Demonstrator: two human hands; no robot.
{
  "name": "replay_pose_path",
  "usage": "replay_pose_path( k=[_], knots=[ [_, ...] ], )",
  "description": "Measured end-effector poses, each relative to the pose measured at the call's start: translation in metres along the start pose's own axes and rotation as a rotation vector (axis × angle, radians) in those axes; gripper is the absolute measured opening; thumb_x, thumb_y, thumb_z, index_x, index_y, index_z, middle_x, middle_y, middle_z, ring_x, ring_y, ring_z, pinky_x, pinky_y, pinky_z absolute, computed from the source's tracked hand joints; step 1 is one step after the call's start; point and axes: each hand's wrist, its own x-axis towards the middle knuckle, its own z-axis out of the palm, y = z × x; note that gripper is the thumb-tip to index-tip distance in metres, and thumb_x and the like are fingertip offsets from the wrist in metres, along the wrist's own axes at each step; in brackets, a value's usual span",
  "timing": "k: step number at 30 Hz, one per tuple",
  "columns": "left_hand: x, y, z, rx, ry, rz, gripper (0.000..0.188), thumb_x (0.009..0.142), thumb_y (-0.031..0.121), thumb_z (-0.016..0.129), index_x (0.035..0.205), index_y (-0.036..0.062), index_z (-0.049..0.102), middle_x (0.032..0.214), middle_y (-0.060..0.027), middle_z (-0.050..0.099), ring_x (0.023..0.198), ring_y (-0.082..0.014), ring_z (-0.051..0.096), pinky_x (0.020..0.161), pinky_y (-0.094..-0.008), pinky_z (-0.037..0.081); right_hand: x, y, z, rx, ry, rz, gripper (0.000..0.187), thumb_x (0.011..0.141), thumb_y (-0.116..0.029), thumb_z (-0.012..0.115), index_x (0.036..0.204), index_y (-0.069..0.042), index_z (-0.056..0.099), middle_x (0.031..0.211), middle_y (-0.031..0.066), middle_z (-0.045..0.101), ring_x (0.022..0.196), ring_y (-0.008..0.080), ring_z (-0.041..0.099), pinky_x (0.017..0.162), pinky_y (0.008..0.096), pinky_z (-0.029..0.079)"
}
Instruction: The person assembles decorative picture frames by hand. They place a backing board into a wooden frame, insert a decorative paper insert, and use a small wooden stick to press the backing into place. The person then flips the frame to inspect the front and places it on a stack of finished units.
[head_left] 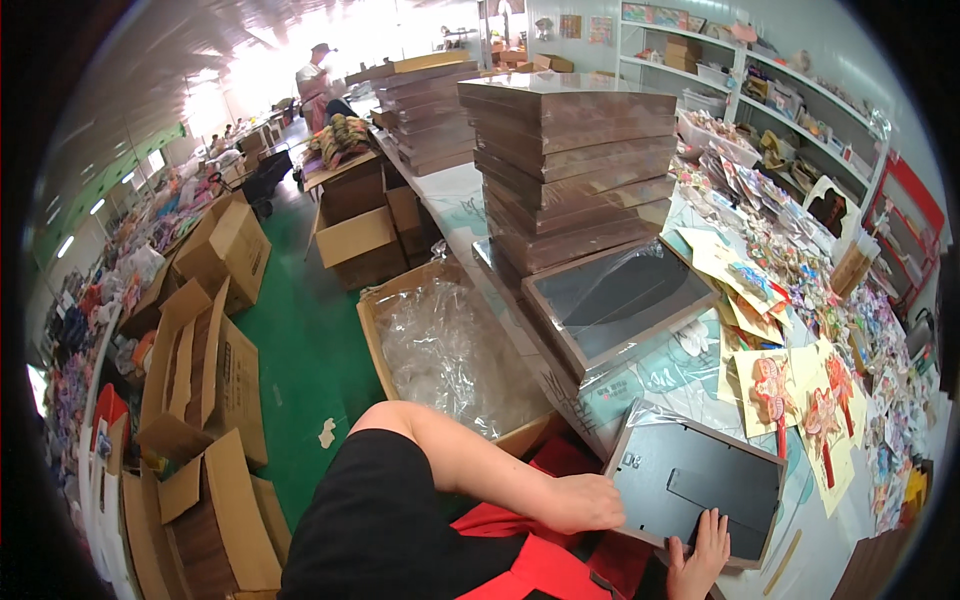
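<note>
A picture frame (700, 480) lies face down on the table in front of me, its dark backing and stand strut showing. Clear plastic film (655, 412) sticks out past its far edge. At the frame's near left edge my left hand (583, 503) is closed; its fingertips are hidden. My right hand (702, 556) rests on the backing at the near edge, fingers stretched out and thumb apart. Just beyond lies another film-wrapped frame (625, 305), tilted against the foot of a tall stack of wrapped frames (570, 170).
On my left, an open carton (375, 335) holds clear plastic bags (450, 350). More cartons (200, 380) line the green floor (300, 370). Yellow cards with red ornaments (770, 385) and heaped small goods cover the table's right. Farther off are another stack (430, 115), shelves (790, 120) and a person (314, 85).
</note>
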Motion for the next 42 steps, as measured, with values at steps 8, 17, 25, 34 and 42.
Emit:
replay_pose_path(
  k=[8, 17, 25, 34, 42],
  knots=[
    [-0.011, -0.007, 0.001, -0.033, 0.105, 0.036, 0.015, 0.072, 0.015, 0.06, 0.082, 0.0082, 0.051, 0.078, -0.0051, 0.052, 0.078, -0.0225, 0.053, 0.069, -0.0345, 0.042, 0.004, 0.001, -0.001, 0.01, -0.05, 0.047, 0.07, 0.08, -0.045, 0.063, 0.132, 0.0, 0.047, 0.138, 0.0158, 0.046, 0.13, 0.035, 0.037, 0.106, 0.0444, 0.029],
    [-0.02, -0.015, -0.025, -0.007, 0.032, 0.079, 0.012, 0.076, 0.013, 0.056, 0.08, 0.0058, 0.046, 0.076, -0.0073, 0.049, 0.075, -0.0242, 0.051, 0.068, -0.0342, 0.042, 0.002, -0.002, 0.004, 0.129, -0.097, 0.116, 0.073, 0.072, -0.031, 0.069, 0.131, 0.003, 0.044, 0.139, 0.0201, 0.042, 0.134, 0.0354, 0.032, 0.11, 0.0474, 0.021],
    [-0.033, -0.01, -0.01, 0.065, 0.209, 0.072, 0.01, 0.077, 0.013, 0.054, 0.075, 0.007, 0.045, 0.071, -0.0059, 0.046, 0.071, -0.022, 0.05, 0.066, -0.0326, 0.042, 0.007, -0.008, -0.007, 0.01, -0.082, 0.047, 0.072, 0.079, -0.044, 0.064, 0.132, 0.0, 0.046, 0.138, 0.017, 0.045, 0.131, 0.0351, 0.036, 0.107, 0.0441, 0.028],
    [-0.046, -0.007, 0.002, 0.005, 0.349, 0.026, 0.012, 0.072, 0.013, 0.055, 0.071, 0.0073, 0.044, 0.068, -0.0061, 0.041, 0.066, -0.0228, 0.047, 0.064, -0.0344, 0.041, 0.007, -0.014, -0.006, 0.033, -0.079, 0.066, 0.074, 0.077, -0.041, 0.068, 0.132, 0.002, 0.045, 0.138, 0.0194, 0.044, 0.131, 0.0358, 0.036, 0.107, 0.0441, 0.028],
    [-0.067, 0.0, 0.029, 0.069, 0.494, -0.057, 0.013, 0.073, 0.013, 0.058, 0.083, 0.005, 0.058, 0.081, -0.0075, 0.054, 0.086, -0.023, 0.057, 0.084, -0.0401, 0.047, 0.005, -0.018, -0.006, 0.068, -0.084, 0.058, 0.08, 0.072, -0.041, 0.073, 0.133, 0.002, 0.044, 0.138, 0.0208, 0.044, 0.13, 0.038, 0.037, 0.106, 0.0466, 0.029]
  ],
)
